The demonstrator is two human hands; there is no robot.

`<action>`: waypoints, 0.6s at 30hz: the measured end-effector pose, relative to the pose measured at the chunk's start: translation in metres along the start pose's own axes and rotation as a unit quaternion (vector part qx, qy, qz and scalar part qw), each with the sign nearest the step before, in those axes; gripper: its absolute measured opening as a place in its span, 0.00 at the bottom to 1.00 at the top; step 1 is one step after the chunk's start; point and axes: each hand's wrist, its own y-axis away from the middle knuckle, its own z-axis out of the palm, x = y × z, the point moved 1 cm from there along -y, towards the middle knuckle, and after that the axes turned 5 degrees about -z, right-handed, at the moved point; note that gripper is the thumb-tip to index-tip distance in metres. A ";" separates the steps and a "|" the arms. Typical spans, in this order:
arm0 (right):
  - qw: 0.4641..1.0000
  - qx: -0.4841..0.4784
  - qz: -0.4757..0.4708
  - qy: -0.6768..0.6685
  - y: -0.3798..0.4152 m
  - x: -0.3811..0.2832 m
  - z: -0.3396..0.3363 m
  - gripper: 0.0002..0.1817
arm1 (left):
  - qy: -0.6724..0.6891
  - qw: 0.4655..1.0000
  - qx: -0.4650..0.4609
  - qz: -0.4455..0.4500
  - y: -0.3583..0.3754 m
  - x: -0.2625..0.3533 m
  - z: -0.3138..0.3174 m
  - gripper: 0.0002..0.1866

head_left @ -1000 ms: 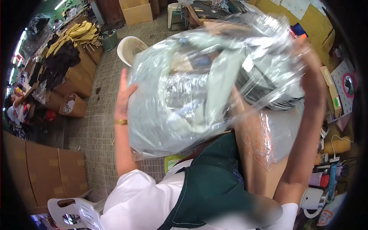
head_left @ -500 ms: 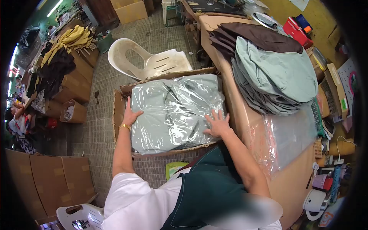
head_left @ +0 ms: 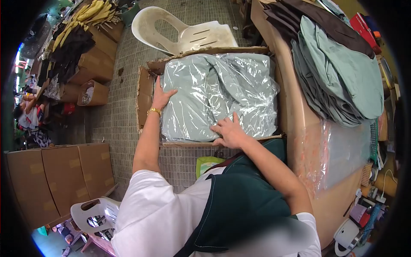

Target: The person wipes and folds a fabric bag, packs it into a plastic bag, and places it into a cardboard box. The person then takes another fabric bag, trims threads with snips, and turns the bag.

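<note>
Your left hand (head_left: 162, 97) is spread at the left edge of the bag (head_left: 188, 103), thumb on top. Your right hand (head_left: 231, 132) rests on it near the front, fingers apart, not pinching. The bag lies inside the box (head_left: 145, 100), next to the desk (head_left: 329, 218). You seem to be patting it down; another push would call for flat hands.

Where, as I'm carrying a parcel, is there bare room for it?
Grey tiled floor between lower-left brown cardboard cartons and the open brown cardboard box; tan tabletop nearer than the clear plastic sheets. Crowded: that box, filled with plastic-wrapped grey-green cloth.
</note>
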 end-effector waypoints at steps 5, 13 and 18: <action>0.998 0.058 0.036 -0.011 -0.010 0.018 0.035 0.39 | -0.007 0.999 0.019 0.037 -0.009 -0.021 0.007 0.60; 0.988 -0.017 0.122 -0.091 -0.009 0.005 0.005 0.30 | 0.026 0.999 0.023 0.034 0.012 0.035 -0.001 0.57; 0.972 0.215 -0.049 0.085 -0.014 0.012 0.019 0.26 | 0.109 0.991 -0.014 0.079 0.037 0.118 -0.008 0.56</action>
